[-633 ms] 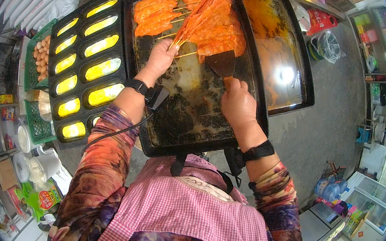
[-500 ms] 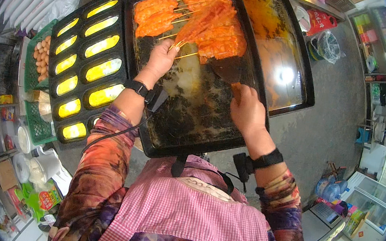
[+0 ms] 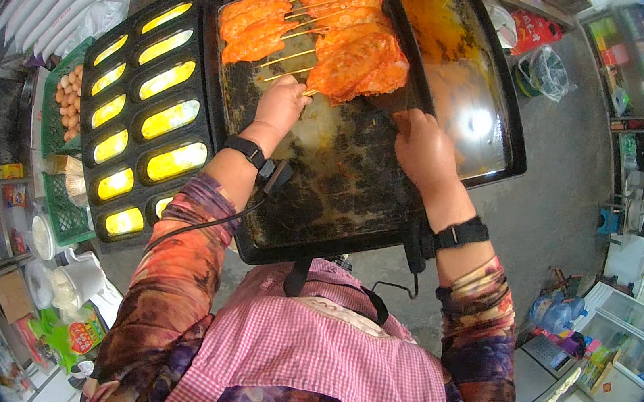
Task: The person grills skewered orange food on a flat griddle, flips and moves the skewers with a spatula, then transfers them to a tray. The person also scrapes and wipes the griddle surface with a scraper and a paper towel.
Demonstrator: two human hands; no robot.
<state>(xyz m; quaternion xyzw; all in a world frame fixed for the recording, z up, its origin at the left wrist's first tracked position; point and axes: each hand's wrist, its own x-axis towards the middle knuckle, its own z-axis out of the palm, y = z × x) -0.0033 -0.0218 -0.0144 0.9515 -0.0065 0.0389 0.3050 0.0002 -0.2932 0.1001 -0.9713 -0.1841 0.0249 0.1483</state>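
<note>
A: Far left, what do we have?
B: White sacks (image 3: 43, 2), smooth, slumped like pillows. Then a green crate (image 3: 53, 84), mesh-walled, with smooth brown eggs (image 3: 69, 99) inside.
A: Next over?
B: A black mould tray (image 3: 133, 124), two columns of long oval hollows, glossy yellow and white in them. Right beside it, our broad flat pan (image 3: 314, 200): dark metal, rounded corners, base scuffed and blotchy with grease.
A: Skewers?
B: All in the far half of the pan, two groups. The left group (image 3: 252, 25) is flattened orange slabs, wet, lumpy. The right group (image 3: 363, 60) is thicker, overlapping. Thin pale sticks point into the gap between them.
A: Left hand?
B: Our left hand (image 3: 281, 104) is at the near edge of the right group, fingers pinching the stick end of its nearest piece. Black strap on the wrist.
A: Right hand?
B: Our right hand (image 3: 428, 151) is over the pan's right side, fingers curled tight on a spatula (image 3: 403, 115). We see only a bit of wooden handle; we can't make out the blade against the dark base.
A: Beyond that?
B: A second pan (image 3: 508, 87), black-rimmed, amber oil sheen, one bright glare spot. Then bare grey floor (image 3: 558, 199), smooth and matte.
</note>
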